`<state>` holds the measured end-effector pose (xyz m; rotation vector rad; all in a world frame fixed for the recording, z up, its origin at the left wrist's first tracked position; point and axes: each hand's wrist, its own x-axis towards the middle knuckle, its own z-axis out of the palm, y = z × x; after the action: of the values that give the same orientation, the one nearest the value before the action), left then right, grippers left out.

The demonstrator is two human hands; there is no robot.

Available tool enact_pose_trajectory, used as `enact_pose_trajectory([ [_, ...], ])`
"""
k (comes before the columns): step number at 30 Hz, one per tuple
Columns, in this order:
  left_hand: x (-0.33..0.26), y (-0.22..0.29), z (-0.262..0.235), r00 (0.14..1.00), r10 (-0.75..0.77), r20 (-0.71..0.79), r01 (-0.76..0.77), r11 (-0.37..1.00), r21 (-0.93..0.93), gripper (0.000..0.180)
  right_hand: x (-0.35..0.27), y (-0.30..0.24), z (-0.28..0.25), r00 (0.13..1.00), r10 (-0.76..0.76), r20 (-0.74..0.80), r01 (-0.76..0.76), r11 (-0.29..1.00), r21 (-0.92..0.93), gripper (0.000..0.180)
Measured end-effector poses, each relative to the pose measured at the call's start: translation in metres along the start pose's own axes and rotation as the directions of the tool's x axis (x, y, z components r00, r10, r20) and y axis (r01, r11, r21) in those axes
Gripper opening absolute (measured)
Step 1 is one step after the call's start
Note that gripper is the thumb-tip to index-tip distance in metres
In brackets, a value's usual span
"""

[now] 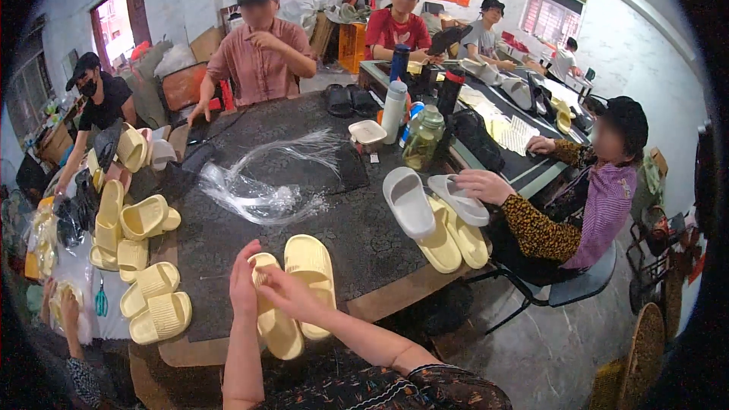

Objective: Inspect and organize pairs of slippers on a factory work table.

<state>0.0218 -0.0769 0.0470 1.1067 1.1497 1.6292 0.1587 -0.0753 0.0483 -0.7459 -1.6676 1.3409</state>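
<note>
Two pale yellow slippers lie side by side at the near edge of the dark table, toes pointing at me: the left slipper [279,336] and the right slipper [307,252]. My left hand [244,282] stands upright along the left slipper's outer side, fingers stretched out. Reaching across from the right, my right hand [292,296] lies over the left slipper's strap area, its fingers extended toward my left hand. It covers part of both slippers. No object shows in either hand, though the gap between them is partly hidden.
A bundle of clear plastic ties [262,193] lies mid-table. More yellow slippers [159,311] are piled left, by green-handled scissors [101,300]. At right, a co-worker's hand [486,186] touches grey slippers [408,201] resting on yellow ones. Bottles [394,112] and a jar [424,140] stand farther back.
</note>
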Motion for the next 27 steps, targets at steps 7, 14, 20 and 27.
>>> enact_pose_trajectory([
  [7, -0.033, 0.011, 0.005, 0.988, -0.109, 0.113, 0.113, 0.993, -0.031, 0.039, -0.035, -0.028, -0.039, 0.996, 0.078, 0.045, -0.063, 0.962, -0.265, 0.023],
  [14, -0.025, 0.014, -0.014, 0.989, -0.116, 0.087, 0.125, 0.985, -0.116, 0.038, -0.046, -0.023, -0.060, 0.998, 0.058, 0.006, -0.053, 0.952, -0.302, 0.023],
  [20, -0.024, 0.013, -0.045, 0.994, 0.035, 0.105, -0.068, 0.941, 0.333, 0.045, 0.001, -0.065, -0.153, 0.778, 0.055, -0.626, 0.223, 0.907, 0.357, 0.013],
  [27, -0.021, 0.020, -0.035, 0.983, 0.079, 0.167, -0.178, 0.656, 0.733, 0.055, -0.009, -0.062, -0.141, 0.818, 0.005, -0.575, 0.179, 0.948, 0.263, 0.010],
])
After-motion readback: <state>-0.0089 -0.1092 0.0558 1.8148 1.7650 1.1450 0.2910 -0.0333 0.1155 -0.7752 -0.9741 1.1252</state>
